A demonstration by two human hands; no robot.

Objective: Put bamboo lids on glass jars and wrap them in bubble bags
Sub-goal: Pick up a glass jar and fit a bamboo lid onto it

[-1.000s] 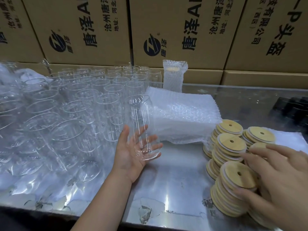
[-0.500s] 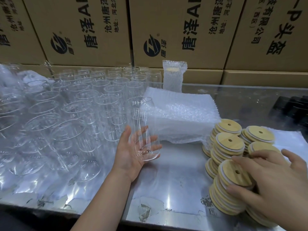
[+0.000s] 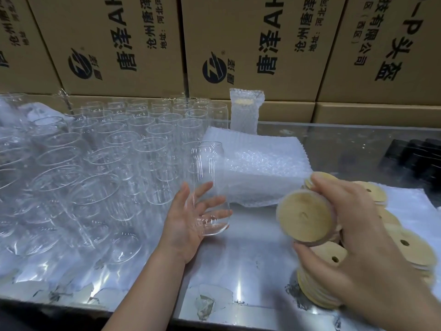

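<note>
Jar [image 3: 210, 187] gripped by left hand [image 3: 191, 220], right hand [image 3: 353, 235] fingers pinching a bamboo lid [image 3: 304, 216] above the steel table [image 3: 238, 271].

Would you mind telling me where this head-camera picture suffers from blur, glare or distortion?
Head view: the right hand and its bamboo lid are smeared by motion blur; the left hand and its glass jar are sharper; glare streaks the metal table; wide-angle distortion tilts the cardboard boxes.
</note>
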